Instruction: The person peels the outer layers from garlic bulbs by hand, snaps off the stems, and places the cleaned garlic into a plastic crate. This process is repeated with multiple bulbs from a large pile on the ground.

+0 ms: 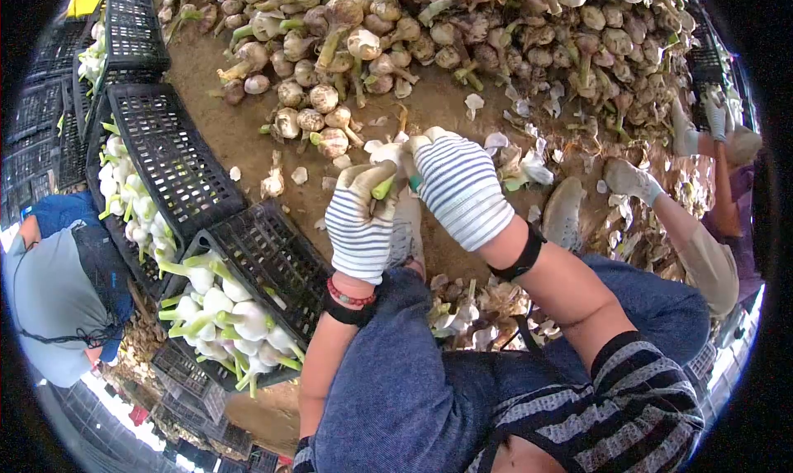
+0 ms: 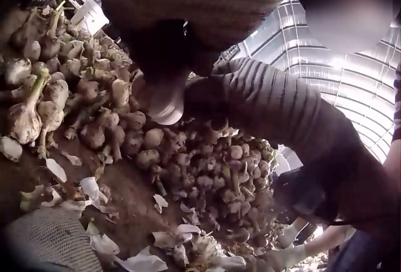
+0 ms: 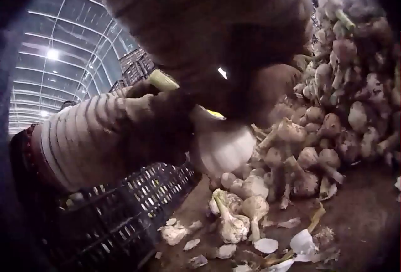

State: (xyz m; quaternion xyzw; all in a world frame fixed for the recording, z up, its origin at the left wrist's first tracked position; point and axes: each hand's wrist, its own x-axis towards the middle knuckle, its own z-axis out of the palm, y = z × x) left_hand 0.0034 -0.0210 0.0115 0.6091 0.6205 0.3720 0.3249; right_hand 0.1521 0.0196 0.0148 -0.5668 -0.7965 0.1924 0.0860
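My left hand (image 1: 361, 217), in a striped glove, grips a garlic bulb (image 3: 229, 150), its cut green stem (image 1: 382, 188) sticking out of the fist. Close against it, my right hand (image 1: 462, 188), gloved alike, has its fingers curled round a small tool with a green handle (image 1: 415, 181). Most of that tool is hidden by the glove. White, peeled-looking bulb skin shows below both hands in the wrist views. Ahead of the hands lie several unpeeled garlic bulbs (image 1: 322, 101) with dirty skins.
A large heap of garlic (image 1: 496, 27) spreads across the far side. At left, black crates (image 1: 169, 151) hold cleaned white garlic (image 1: 235, 312). Loose skins (image 1: 533, 167) litter the brown ground. Other people sit at left (image 1: 62, 283) and right (image 1: 719, 225).
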